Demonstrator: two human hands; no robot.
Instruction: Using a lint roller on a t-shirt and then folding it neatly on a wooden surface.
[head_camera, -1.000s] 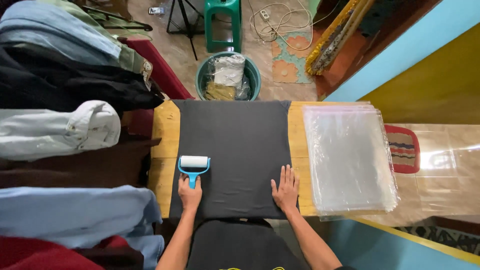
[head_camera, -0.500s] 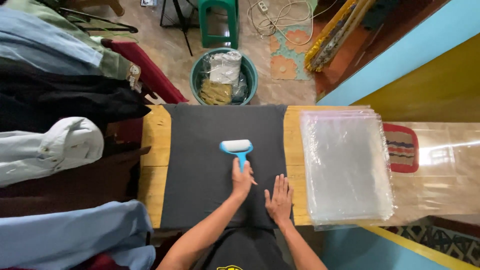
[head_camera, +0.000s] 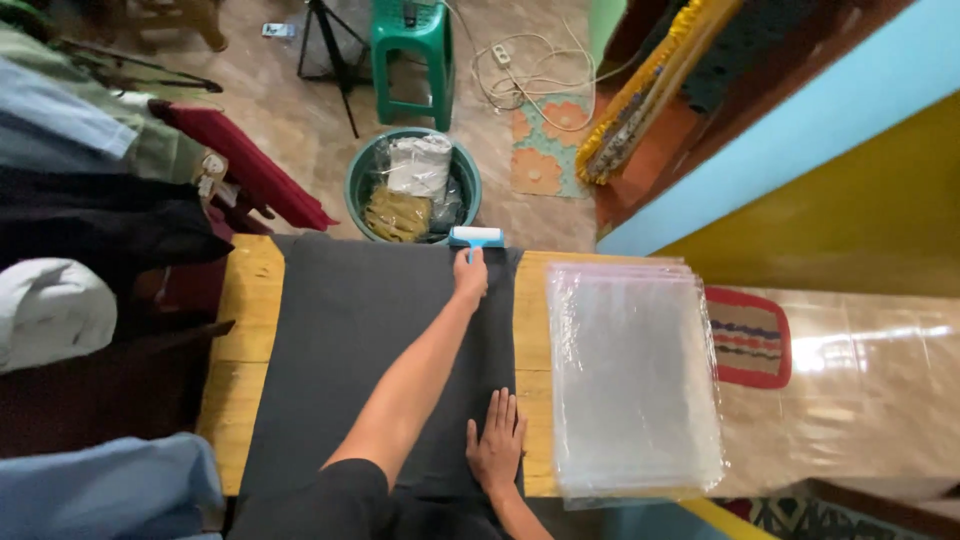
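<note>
Your left hand (head_camera: 470, 277) has run the blue-handled lint roller with the white sticky drum (head_camera: 476, 238) from the near-left corner, across the middle, out to the far edge of the dark grey garment spread flat (head_camera: 350, 350) at 12 o'clock. Fingers are wrapped around the handle; the arm is at full stretch. The drum now sits at the cloth's far hem, partly over the table edge, so this stroke looks finished on the right strip; the left strip at 10 o'clock may need another look.

Your right hand (head_camera: 496, 450) has stayed flat, fingers spread, pinning the near-right part of the cloth at 5 o'clock, holding nothing.

Around it:
- Yellow wooden table (head_camera: 240, 330) under the cloth.
- Stack of clear plastic bags (head_camera: 630, 380) at 3 o'clock, just beside the cloth and your right hand.
- Green round bin with bagged stuff (head_camera: 412, 185) at 12 o'clock, on the floor just beyond the roller.
- Piled clothes in blue, white and black (head_camera: 70, 290) at 9 o'clock.

Nothing lies on the cloth in the roller's way.
</note>
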